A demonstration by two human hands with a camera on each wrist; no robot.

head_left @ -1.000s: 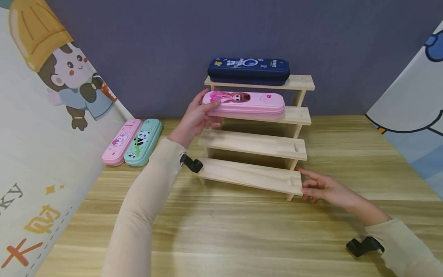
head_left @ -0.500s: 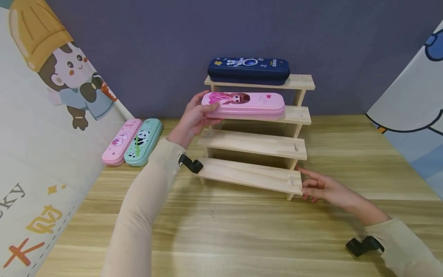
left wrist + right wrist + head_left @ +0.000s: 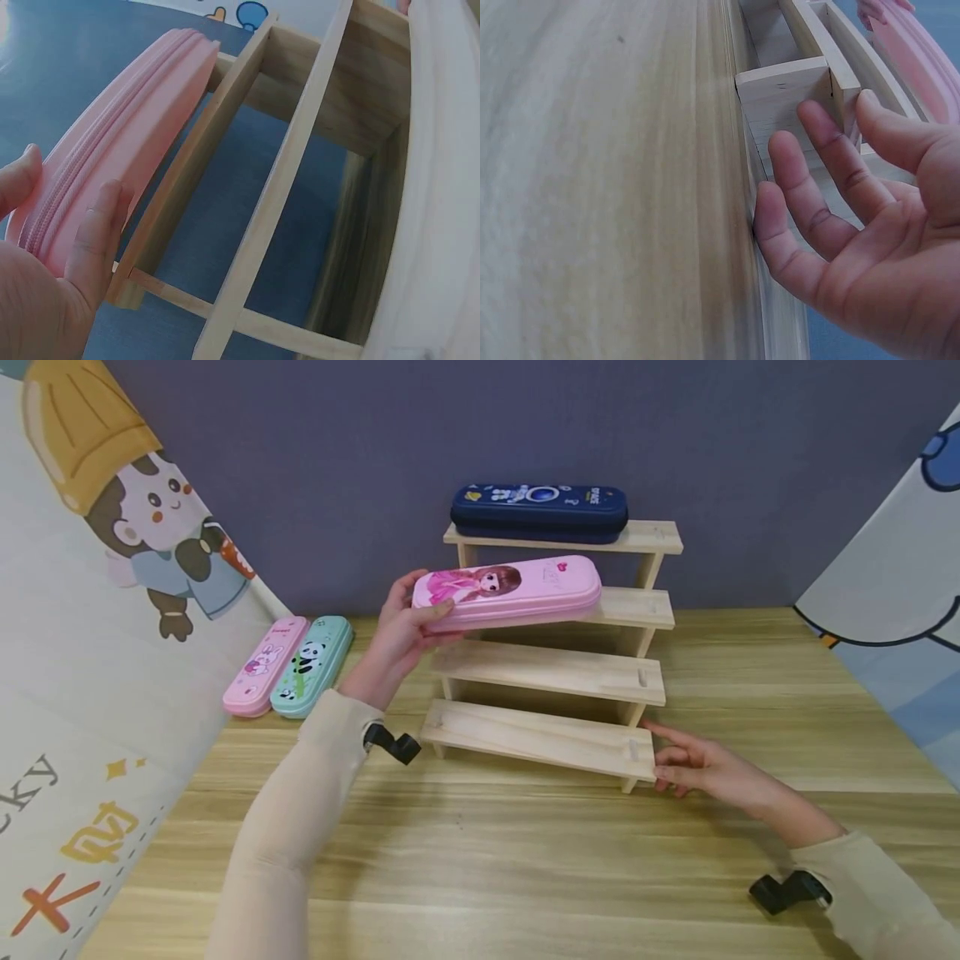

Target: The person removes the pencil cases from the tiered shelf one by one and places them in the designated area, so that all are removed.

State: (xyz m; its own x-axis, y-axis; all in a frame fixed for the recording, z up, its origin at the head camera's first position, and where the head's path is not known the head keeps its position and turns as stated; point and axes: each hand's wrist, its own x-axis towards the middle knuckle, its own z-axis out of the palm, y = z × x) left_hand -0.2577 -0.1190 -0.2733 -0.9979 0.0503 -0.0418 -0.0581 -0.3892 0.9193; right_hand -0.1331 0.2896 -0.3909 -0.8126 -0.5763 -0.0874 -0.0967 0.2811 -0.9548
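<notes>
My left hand (image 3: 397,635) grips the left end of a pink pencil case (image 3: 536,589) printed with a long-haired doll. Its thumb lies on the lid, with fingers beneath. Tilted, right end higher, the case overlaps the second shelf from the top in the head view. The left wrist view shows the zip along the case's side (image 3: 142,142). A stepped wooden display stand (image 3: 536,739) has its bottom shelf's right end between the thumb and fingers of my right hand (image 3: 697,764). In the right wrist view that hand (image 3: 885,217) is loosely curved at the board.
A navy space-themed pencil case (image 3: 536,514) lies on the top shelf. On the wooden table (image 3: 510,877), at the left, a pink rabbit pencil case (image 3: 258,672) and a mint panda pencil case (image 3: 311,668) lie side by side. A dark blue panel (image 3: 337,485) stands behind.
My left hand has drawn the pink doll pencil case leftward and toward me from the second shelf, and it is now tilted. My right hand stays at the bottom shelf's end.
</notes>
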